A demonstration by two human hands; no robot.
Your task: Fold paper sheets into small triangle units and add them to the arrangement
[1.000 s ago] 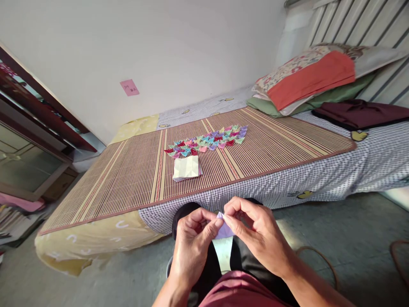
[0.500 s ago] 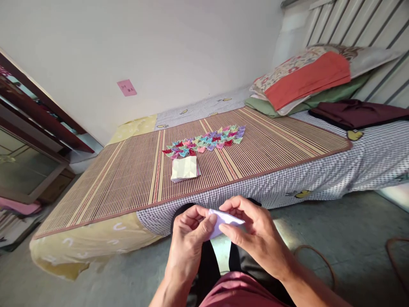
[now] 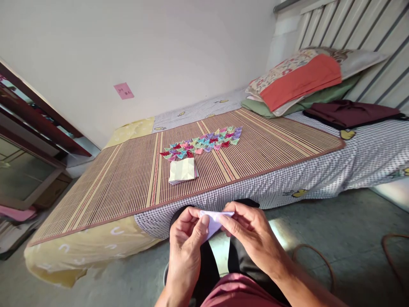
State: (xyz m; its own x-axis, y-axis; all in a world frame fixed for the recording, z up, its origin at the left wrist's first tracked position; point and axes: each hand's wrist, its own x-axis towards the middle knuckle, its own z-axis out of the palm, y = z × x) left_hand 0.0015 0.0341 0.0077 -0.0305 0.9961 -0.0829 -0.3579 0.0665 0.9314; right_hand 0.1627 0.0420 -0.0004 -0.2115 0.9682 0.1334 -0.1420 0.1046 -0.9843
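Note:
Between my two hands is a small folded piece of lilac paper (image 3: 212,225), held above my lap. My left hand (image 3: 188,232) pinches its left end with the thumb on top. The right end is gripped by my right hand (image 3: 251,226), thumb lying on the near face and fingers behind it. On the bed mat beyond, a stack of creased paper squares (image 3: 182,170) has a cream sheet on top. Right behind that stack lie rows of small folded paper pieces (image 3: 204,143) in many colours.
A striped mat (image 3: 128,179) covers the bed, with a checked sheet (image 3: 271,192) hanging over its near side. Pillows (image 3: 300,81) and a folded maroon cloth (image 3: 348,114) lie at the right end. A pink note (image 3: 124,91) is stuck to the wall. A cable (image 3: 315,251) curves on the floor.
My right thumb has moved left along the lilac paper, and the right fingers have closed in on its right end. The paper's top edge now lies more level. The view has shifted slightly.

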